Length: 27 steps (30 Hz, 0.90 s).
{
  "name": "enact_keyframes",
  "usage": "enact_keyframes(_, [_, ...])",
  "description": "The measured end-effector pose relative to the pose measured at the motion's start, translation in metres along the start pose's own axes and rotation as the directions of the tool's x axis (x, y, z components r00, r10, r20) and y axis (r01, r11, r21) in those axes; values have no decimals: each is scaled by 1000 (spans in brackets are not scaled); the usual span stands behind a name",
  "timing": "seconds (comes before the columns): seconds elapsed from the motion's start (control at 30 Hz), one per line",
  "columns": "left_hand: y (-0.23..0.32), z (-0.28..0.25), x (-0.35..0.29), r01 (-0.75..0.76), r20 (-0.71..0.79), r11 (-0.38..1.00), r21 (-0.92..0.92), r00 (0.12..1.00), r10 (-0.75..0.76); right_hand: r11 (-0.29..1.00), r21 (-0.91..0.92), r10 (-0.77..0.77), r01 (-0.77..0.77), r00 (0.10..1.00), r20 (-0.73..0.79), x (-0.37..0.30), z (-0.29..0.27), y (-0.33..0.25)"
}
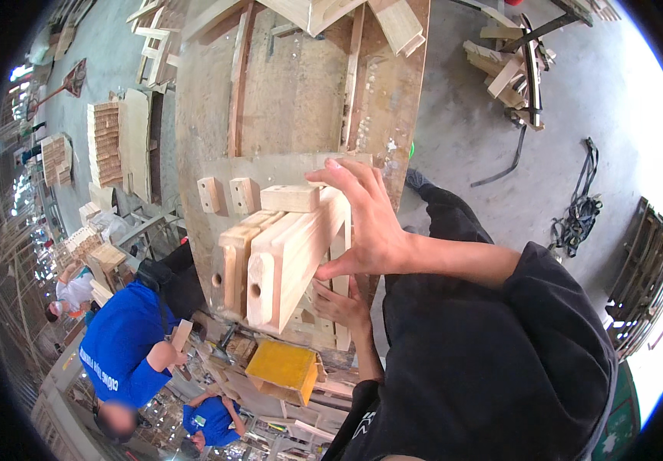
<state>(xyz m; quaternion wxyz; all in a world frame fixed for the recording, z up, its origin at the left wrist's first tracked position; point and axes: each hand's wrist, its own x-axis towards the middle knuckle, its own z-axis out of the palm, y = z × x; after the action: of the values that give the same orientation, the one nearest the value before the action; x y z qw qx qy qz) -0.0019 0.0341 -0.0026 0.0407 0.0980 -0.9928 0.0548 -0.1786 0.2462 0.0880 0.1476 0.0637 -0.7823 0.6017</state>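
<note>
A thick pale wooden rail lies lengthwise on the workbench, its rounded tenon end with a hole facing the lower left. My right hand spans it, thumb against one side and fingers bent over the other, fingertips close to a small wooden block. Lower down, my left hand has bent fingers against the rail's side; the fingertips are partly hidden. A similar rail lies alongside. Two small drilled blocks, one on the left and one nearer, stand on the bench.
Wooden frame pieces occupy the bench's far end. A yellow box is beyond the lower bench edge, near two people in blue shirts. Black straps and stacked slats are on the floor to the right.
</note>
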Motion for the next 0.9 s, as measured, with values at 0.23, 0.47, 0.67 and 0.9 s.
enact_keyframes(0.23, [-1,4,-5,12,-7,999,47,1000,-12,989,114,88,-91,996,31,-3,11,21])
enact_keyframes(0.47, [-1,6,-7,9,7,999,34,1000,-9,1000,23,9,-10,999,51,-1,8,21])
enact_keyframes(0.67, [-2,8,-8,-57,-48,988,142,997,65,990,23,-142,141,987,71,18,2,1])
enact_keyframes(0.9, [-2,7,-6,-30,-22,996,82,999,32,977,14,-214,214,964,161,27,-3,-2])
